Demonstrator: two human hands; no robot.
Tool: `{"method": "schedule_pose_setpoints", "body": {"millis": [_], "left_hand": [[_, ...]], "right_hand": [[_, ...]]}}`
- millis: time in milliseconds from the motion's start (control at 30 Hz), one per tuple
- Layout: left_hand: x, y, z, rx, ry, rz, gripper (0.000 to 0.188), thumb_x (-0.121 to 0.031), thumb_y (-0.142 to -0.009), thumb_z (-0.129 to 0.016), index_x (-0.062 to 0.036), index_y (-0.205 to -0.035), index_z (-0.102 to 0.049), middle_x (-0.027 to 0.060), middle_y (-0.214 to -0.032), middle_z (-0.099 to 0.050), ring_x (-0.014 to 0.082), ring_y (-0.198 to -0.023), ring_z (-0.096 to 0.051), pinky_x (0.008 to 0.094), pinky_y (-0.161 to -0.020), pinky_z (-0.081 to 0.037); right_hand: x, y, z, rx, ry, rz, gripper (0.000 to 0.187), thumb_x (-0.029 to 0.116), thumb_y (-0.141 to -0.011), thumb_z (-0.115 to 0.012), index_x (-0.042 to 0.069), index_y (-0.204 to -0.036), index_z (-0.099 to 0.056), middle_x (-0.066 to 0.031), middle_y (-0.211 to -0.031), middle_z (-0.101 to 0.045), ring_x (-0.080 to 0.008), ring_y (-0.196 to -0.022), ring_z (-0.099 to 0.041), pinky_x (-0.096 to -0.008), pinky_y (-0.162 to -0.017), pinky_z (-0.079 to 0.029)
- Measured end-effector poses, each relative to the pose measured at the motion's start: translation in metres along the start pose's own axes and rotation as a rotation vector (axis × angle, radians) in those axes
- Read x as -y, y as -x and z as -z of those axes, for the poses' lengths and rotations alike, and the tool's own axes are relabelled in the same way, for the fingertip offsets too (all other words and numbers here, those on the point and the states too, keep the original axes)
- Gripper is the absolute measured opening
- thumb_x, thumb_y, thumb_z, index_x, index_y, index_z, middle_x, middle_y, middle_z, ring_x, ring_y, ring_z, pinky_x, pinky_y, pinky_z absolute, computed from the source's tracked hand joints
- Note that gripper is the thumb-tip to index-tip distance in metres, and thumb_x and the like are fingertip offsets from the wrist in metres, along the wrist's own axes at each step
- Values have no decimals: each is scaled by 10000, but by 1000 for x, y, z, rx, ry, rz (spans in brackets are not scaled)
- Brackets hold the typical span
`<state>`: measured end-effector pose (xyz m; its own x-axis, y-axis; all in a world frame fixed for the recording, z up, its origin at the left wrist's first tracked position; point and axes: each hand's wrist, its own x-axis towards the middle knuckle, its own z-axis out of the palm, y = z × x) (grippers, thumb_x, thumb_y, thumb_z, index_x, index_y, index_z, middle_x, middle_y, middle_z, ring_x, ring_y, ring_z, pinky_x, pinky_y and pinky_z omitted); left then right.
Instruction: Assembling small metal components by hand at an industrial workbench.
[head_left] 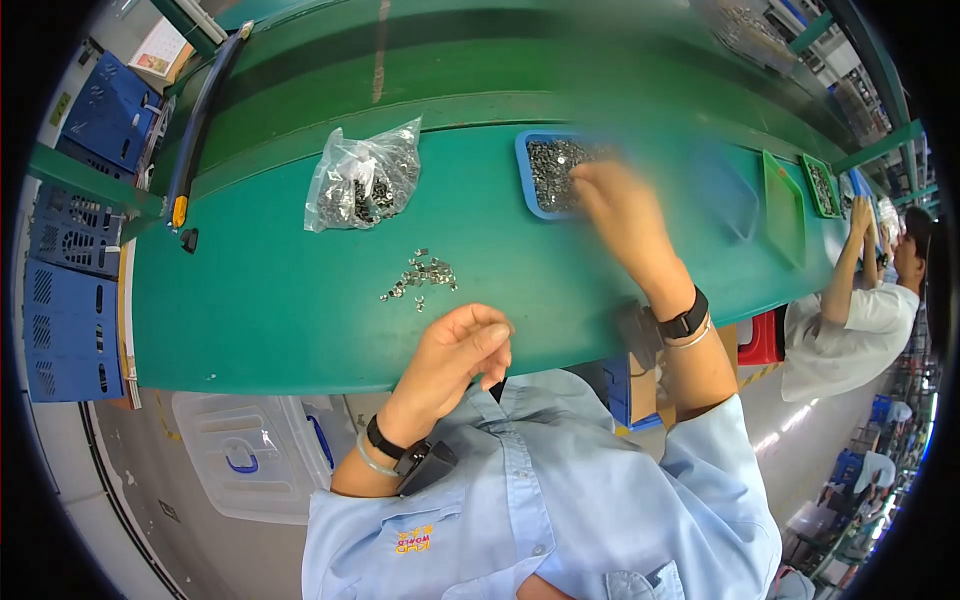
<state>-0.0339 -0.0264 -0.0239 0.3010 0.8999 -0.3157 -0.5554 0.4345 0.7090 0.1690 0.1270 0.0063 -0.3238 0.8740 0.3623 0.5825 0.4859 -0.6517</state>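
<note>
Bench [250,320]: green-topped. Blue tray [523,180]: set toward the bench's far side, right of centre; filled with small metal parts [552,170]. Step in hand, as judged: metal parts being picked at the tray with the right hand [628,222]. Next move, as judged: a light fingertip pinch and clearance over the tray's rim are called for. Right hand, pose: extended forward over the tray's right portion, fingers bunched toward the thumb; whether a part is gripped cannot be told. Left hand [460,352]: held near the bench's front edge, fingers curled, thumb laid toward the index finger; whether anything is held cannot be told. Loose pieces [430,272]: shiny, scattered just beyond the left hand. Clear plastic bag [335,195]: placed beyond the loose pieces, left of the tray; small dark parts contained.
</note>
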Motion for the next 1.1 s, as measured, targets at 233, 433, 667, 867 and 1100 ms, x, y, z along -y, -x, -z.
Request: {"method": "schedule_pose_setpoints", "body": {"millis": [233,433,667,867,1100], "left_hand": [[-33,22,40,-502,-1385,-710,281,-112,-799,-668,-11,-1044,-572,124,-952,-590,266,-836,-569,346,-700,-445],[-35,29,36,-390,-1749,-592,361,-135,-759,-692,-28,-1086,-583,130,-1149,-553,301,-1054,-503,404,-876,-385],[-37,21,42,-197,-1673,-607,364,-133,-768,-683,-38,-1105,-585,128,-1227,-531,292,-1157,-471,412,-925,-350],[-32,20,57,-132,-1658,-669,345,-120,-781,-666,-39,-1106,-586,132,-1267,-516,294,-1186,-470,401,-929,-358],[-23,23,67,-229,-1368,-739,356,-100,-800,-648,-21,-1137,-564,168,-1267,-504,326,-1177,-472,428,-990,-336]], "right_hand": [[13,-11,-17,-8,157,236,197,27,-838,-559,26,-1029,-607,-137,-945,-608,-311,-866,-590,-352,-760,-481],[39,-19,-50,168,138,279,196,71,-824,-597,40,-1016,-613,-123,-902,-598,-324,-851,-583,-382,-739,-482],[64,-12,-97,481,98,384,176,118,-813,-624,46,-973,-623,-110,-867,-586,-320,-828,-583,-408,-720,-478],[68,-6,-83,549,53,295,155,105,-814,-621,34,-952,-620,-114,-877,-592,-315,-834,-589,-397,-725,-481],[45,41,-51,304,-53,180,114,61,-832,-583,25,-935,-614,-117,-885,-608,-311,-828,-603,-384,-731,-500]]}}
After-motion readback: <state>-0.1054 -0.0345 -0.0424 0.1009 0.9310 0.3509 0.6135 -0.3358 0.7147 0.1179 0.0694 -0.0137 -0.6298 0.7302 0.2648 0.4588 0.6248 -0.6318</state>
